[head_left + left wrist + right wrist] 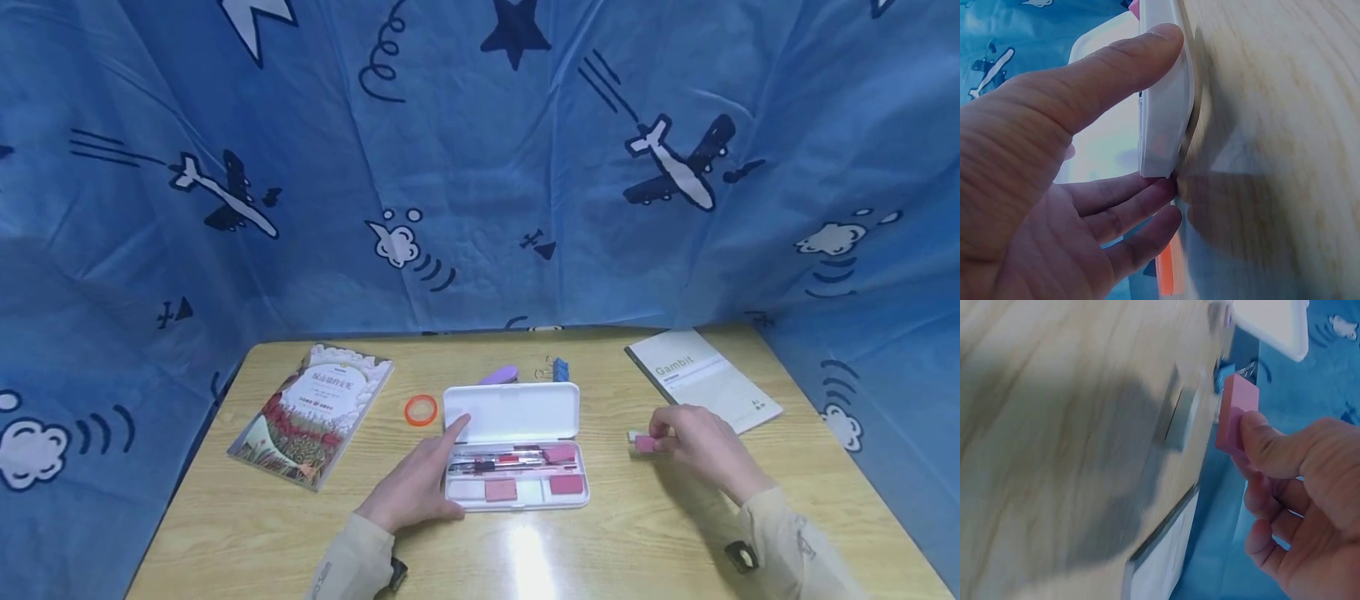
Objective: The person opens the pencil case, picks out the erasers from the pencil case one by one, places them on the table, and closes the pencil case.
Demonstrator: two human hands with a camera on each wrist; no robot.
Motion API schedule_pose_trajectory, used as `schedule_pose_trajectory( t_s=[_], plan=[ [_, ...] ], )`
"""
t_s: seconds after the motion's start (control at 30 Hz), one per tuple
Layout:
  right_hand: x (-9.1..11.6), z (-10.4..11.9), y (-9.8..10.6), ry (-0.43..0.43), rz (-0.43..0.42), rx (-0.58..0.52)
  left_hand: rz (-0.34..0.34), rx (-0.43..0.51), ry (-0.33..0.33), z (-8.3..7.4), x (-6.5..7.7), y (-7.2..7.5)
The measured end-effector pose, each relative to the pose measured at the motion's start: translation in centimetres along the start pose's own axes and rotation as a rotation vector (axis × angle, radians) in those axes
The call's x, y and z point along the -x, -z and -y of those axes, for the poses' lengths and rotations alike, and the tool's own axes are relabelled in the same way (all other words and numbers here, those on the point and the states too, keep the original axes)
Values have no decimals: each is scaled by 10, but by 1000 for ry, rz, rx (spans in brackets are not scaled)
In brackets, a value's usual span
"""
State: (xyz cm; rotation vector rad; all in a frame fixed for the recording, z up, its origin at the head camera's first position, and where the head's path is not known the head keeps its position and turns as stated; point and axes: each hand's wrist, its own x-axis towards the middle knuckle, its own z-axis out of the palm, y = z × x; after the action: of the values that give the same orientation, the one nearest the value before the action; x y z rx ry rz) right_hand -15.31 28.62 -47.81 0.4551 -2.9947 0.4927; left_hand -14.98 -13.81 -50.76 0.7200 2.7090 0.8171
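**Both hands busy on the table point(615, 542)!**

The white pencil case point(517, 412) lies open; the left hand point(416, 483), spread, touches its left end. Rightward, the right hand point(701, 442) pinches a pink eraser point(1238, 412), raised near a pale green block point(1182, 420).

Table point(600, 550): pencil case point(531, 491) at centre; lid point(517, 408) raised at twelve o'clock.
In case: pens point(480, 464), rear compartment; erasers point(501, 489), front compartments.
Left hand point(420, 487): eight o'clock, touching case.
Around case: book point(315, 412), nine; tape ring point(407, 410), ten; clip point(561, 371), one; notebook point(708, 379), two; small block point(1182, 420), on table, three; held eraser point(1238, 415), in right hand point(697, 446), near block, three.
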Motion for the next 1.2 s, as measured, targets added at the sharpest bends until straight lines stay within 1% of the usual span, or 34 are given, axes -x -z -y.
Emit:
schedule_pose_trajectory(
  t_s=[0.23,0.43,0.63,1.03,1.2],
  plan=[
    [12,-32,6,-72,75,15,-4,3,-5,0,0,0],
    [13,-49,5,-90,111,27,-3,4,0,0,1,1],
    [9,-54,0,-94,138,4,-1,10,0,0,0,0],
    [6,-51,-7,-65,86,12,-5,7,-8,1,1,1],
    [5,-51,-7,-74,95,15,-7,5,-10,1,1,0]
  ],
)
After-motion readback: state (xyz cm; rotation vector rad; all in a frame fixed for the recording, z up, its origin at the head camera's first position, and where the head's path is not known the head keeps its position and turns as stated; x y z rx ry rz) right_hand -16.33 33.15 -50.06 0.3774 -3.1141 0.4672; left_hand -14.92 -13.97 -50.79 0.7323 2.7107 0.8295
